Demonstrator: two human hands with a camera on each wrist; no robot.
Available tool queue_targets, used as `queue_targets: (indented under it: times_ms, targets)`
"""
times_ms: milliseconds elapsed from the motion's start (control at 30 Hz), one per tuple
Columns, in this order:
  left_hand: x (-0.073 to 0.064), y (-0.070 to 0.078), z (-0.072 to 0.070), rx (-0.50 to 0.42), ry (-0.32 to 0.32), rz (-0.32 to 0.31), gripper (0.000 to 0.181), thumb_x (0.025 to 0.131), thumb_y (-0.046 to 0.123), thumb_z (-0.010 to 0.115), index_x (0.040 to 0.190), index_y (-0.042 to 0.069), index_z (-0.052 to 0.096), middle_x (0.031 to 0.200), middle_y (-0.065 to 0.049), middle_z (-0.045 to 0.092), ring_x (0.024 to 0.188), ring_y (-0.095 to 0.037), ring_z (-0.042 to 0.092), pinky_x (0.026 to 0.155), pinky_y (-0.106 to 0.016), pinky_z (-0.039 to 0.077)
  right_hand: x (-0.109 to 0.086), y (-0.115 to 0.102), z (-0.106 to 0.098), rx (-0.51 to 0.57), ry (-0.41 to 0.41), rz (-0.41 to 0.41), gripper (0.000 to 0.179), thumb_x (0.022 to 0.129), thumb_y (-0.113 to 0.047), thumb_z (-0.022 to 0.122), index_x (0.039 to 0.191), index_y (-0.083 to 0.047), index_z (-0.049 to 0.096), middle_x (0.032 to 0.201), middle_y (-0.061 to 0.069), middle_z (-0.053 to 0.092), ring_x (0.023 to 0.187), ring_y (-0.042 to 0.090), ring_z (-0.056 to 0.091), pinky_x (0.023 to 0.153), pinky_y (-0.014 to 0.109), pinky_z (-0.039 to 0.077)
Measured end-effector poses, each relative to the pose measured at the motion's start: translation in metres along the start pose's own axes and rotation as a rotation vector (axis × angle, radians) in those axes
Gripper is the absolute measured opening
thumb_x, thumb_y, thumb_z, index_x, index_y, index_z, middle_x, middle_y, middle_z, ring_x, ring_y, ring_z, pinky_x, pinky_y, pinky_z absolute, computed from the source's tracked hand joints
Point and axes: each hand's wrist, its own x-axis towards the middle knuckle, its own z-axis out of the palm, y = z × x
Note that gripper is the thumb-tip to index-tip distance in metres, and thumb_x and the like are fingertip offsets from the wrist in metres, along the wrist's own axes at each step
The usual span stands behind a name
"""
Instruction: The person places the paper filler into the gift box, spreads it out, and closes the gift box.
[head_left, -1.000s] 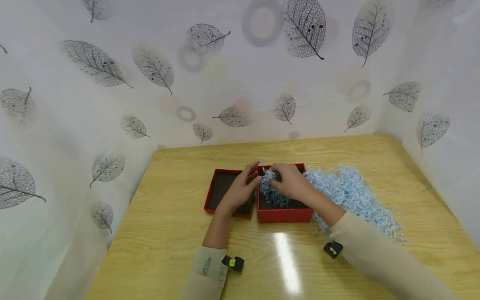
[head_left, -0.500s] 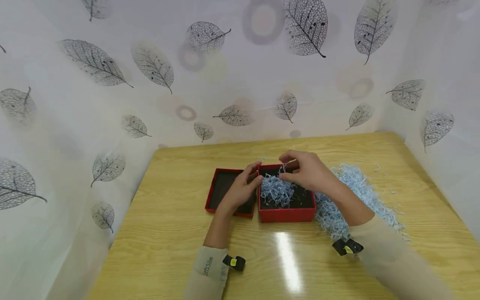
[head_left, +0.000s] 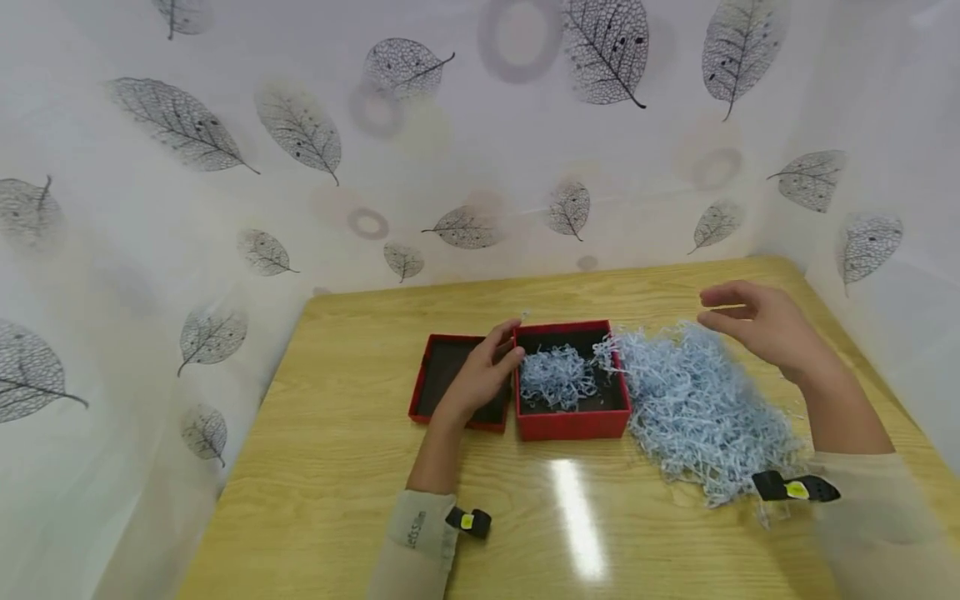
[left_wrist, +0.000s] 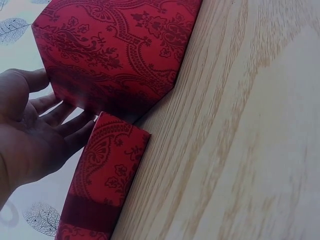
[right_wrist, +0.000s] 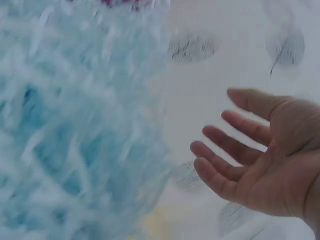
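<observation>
Well to the right of the red box (head_left: 573, 427) now, no longer over it as half a second ago: right hand (head_left: 772, 329), empty, thumb and fingers apart, loosely bent. Just as before, at the box's left wall: left hand (head_left: 480, 379), fingers relaxed and spread, tips by the wall. Inside the box, mostly in its left half: mound of blue shredded paper (head_left: 558, 379). Across the box's right wall, now in plain sight: clump of strands (head_left: 606, 358), touching the large loose pile (head_left: 705, 408) outside.

Only in the left wrist view: dark scrollwork on the red outsides of box and shallow lid (head_left: 442, 371), just left of the box. From the head, dark linings instead. In the right wrist view: blurred shreds up close.

Behind the box, a strip of worktop (head_left: 337, 467), then leaf-printed sheeting (head_left: 465, 150). In front of the box and left past the lid, broad stretches of wood; narrower to the right, beyond the pile.
</observation>
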Motion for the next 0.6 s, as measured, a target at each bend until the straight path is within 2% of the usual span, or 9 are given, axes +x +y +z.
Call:
queue_targets:
  times_ms: [67,133,200,267,400,500,600]
  targets:
    - [0.000,0.000,0.000,-0.002,0.000,0.002,0.053,0.112,0.037,0.055,0.162,0.038,0.039,0.169,0.003,0.036,0.156,-0.024,0.035,0.120,-0.052,0.040,0.000,0.020,-0.001,0.039,-0.017,0.036,0.063,0.107,-0.042,0.063,0.152,-0.001,0.049,0.153,0.026,0.049,0.137,0.047,0.050,0.097,0.049,0.052]
    - [-0.001,0.001,-0.001,0.005,0.002,0.002,0.053,0.112,0.037,0.055,0.162,0.037,0.039,0.169,0.002,0.037,0.155,-0.025,0.036,0.120,-0.052,0.041,0.001,0.035,0.001,0.084,-0.048,0.058,0.067,0.107,-0.042,0.063,0.155,0.000,0.044,0.159,0.028,0.042,0.143,0.051,0.042,0.102,0.066,0.045]
    - [-0.001,0.002,-0.002,0.007,0.006,0.009,0.054,0.111,0.038,0.056,0.162,0.036,0.039,0.169,0.001,0.037,0.155,-0.027,0.036,0.119,-0.054,0.040,0.003,0.046,0.006,0.099,-0.086,0.055,0.071,0.106,-0.040,0.066,0.158,0.001,0.040,0.164,0.031,0.034,0.147,0.056,0.034,0.105,0.073,0.041]
    - [-0.001,0.002,-0.002,0.008,0.005,0.015,0.055,0.111,0.038,0.056,0.163,0.035,0.039,0.169,0.000,0.036,0.156,-0.028,0.035,0.120,-0.055,0.040,0.005,0.055,0.011,0.092,-0.129,0.043,0.072,0.105,-0.037,0.068,0.160,0.000,0.038,0.166,0.031,0.029,0.147,0.060,0.030,0.104,0.074,0.041]
    - [-0.001,0.002,-0.002,0.011,-0.001,0.012,0.055,0.111,0.039,0.056,0.162,0.037,0.038,0.169,0.002,0.036,0.156,-0.026,0.036,0.120,-0.052,0.040,0.009,0.063,0.022,0.043,-0.179,0.025,0.068,0.104,-0.030,0.071,0.157,0.002,0.043,0.161,0.035,0.034,0.136,0.059,0.044,0.094,0.063,0.053]
    - [-0.001,0.000,-0.001,0.009,-0.001,0.012,0.054,0.111,0.039,0.055,0.162,0.036,0.039,0.169,0.002,0.036,0.155,-0.025,0.036,0.121,-0.052,0.040,0.009,0.063,0.027,-0.008,-0.166,0.021,0.056,0.104,-0.023,0.071,0.149,0.004,0.051,0.152,0.037,0.043,0.127,0.056,0.052,0.090,0.055,0.055]
    - [-0.001,0.000,0.000,0.003,0.000,0.012,0.054,0.111,0.039,0.056,0.162,0.036,0.039,0.169,0.003,0.037,0.155,-0.025,0.036,0.121,-0.052,0.039,0.008,0.058,0.026,-0.028,-0.111,0.020,0.042,0.105,-0.018,0.068,0.139,0.005,0.058,0.147,0.036,0.048,0.130,0.056,0.049,0.090,0.053,0.054]
